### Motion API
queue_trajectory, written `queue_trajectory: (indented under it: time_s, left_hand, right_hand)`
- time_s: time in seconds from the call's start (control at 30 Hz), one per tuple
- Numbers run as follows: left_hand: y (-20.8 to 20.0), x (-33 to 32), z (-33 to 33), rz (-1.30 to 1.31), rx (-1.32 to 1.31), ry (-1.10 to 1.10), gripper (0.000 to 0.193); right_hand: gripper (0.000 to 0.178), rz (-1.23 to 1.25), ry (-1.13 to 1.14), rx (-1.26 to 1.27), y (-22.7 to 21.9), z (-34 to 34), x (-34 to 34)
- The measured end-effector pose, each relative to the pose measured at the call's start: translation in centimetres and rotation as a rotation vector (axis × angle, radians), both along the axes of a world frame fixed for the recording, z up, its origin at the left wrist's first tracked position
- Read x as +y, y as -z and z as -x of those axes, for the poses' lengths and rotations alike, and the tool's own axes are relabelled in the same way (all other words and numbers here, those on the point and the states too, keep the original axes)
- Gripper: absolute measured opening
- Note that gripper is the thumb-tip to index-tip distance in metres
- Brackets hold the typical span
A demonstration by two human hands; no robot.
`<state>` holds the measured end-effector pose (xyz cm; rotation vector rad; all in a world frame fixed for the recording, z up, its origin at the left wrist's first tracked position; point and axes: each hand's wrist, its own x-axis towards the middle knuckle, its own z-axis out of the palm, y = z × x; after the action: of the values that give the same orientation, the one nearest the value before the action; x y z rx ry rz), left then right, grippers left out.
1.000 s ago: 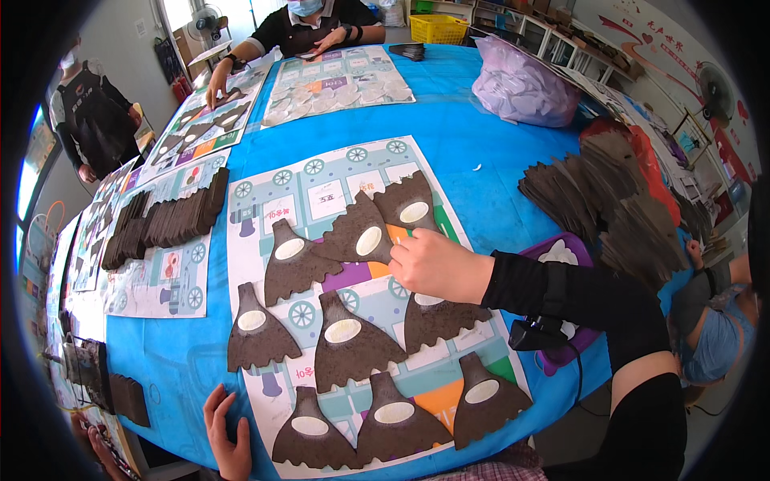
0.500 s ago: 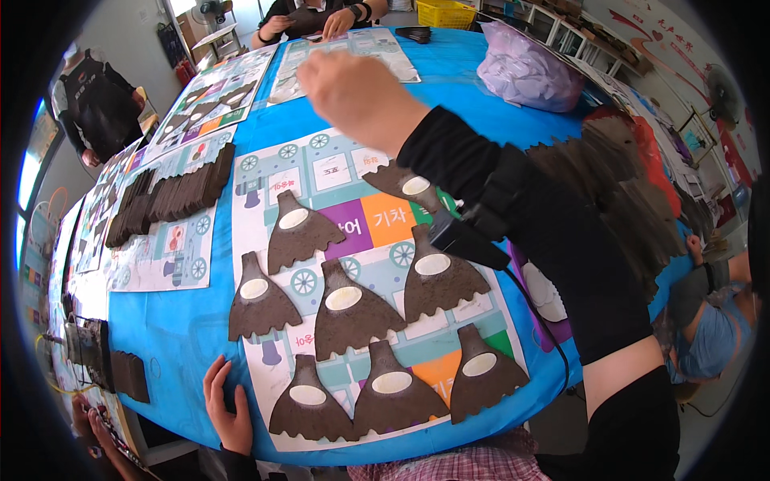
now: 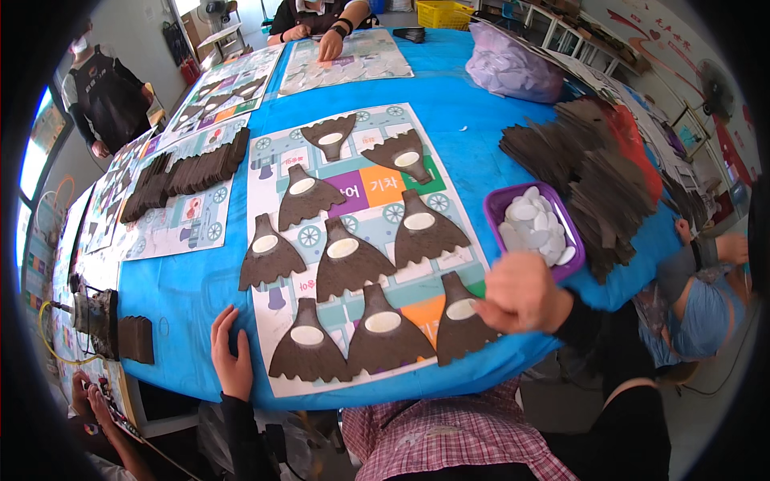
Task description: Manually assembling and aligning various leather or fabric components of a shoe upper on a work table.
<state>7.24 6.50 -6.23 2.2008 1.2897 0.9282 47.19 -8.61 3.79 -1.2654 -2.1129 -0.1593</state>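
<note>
My right hand (image 3: 525,295) is curled at the near right corner of a printed sheet (image 3: 265,337), its fingertips at the edge of a dark brown fan-shaped piece (image 3: 459,341). What it pinches, if anything, I cannot make out. Several similar pieces with scalloped edges lie across the sheet, each bearing a white oval (image 3: 382,322). Two at the far edge, including one brown piece (image 3: 329,144), point their narrow ends toward me. Beside the sheet's left edge, my left hand (image 3: 230,353) rests on the blue tablecloth (image 3: 180,321), fingers apart and holding nothing.
A purple basket (image 3: 491,210) of white ovals stands right of the sheet. Beyond it are stacked brown pieces (image 3: 609,200) and a bag of white pieces (image 3: 513,68). More brown stacks (image 3: 192,172) lie left, near a dark device (image 3: 95,321). Another person's hand (image 3: 330,46) works across the table.
My right hand has come back from above the far edge to the near right corner. A brown piece now covers a formerly bare print at the far edge. My left hand stays put.
</note>
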Motion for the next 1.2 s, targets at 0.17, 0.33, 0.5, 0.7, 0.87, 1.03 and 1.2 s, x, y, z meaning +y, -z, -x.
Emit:
queue_trajectory:
  time_s: [0.17, 0.33, 0.5, 0.7, 0.87, 1.03, 1.2]
  left_hand:
    - [1.5, 0.0, 1.4, 0.134, -0.237, 0.032, 0.031]
    - [0.6, -4.4, 2.2, 0.493, -0.423, 0.083, 0.034]
    - [-1.0, -8.9, 2.3, 0.555, -0.434, 0.084, 0.037]
    - [-2.8, -8.5, 2.3, 0.802, -0.400, -0.024, 0.045]
    - [-1.8, -7.6, 1.8, 0.820, -0.643, 0.133, 0.042]
    - [-2.5, -10.4, -2.3, 1.050, -1.334, 0.301, 0.036]
    - [1.3, -14.0, -5.3, 0.827, -1.349, 0.278, 0.031]
  right_hand:
    - [0.032, 0.141, 0.341, 0.115, 7.2, 1.8, -12.2]
    - [0.010, 0.130, 0.600, 0.376, 9.3, 1.9, -15.6]
    - [0.012, 0.016, 0.648, 0.314, 8.3, 0.1, -14.5]
    - [0.028, 0.600, 0.427, 0.930, 9.4, -2.6, -12.9]
    - [0.033, 0.972, 0.239, 0.974, 8.5, -5.1, -11.8]
    - [0.033, 0.911, 0.308, 0.902, 8.9, -4.9, -12.1]
    - [0.036, 0.853, 0.266, 1.158, 8.4, -4.3, -12.3]
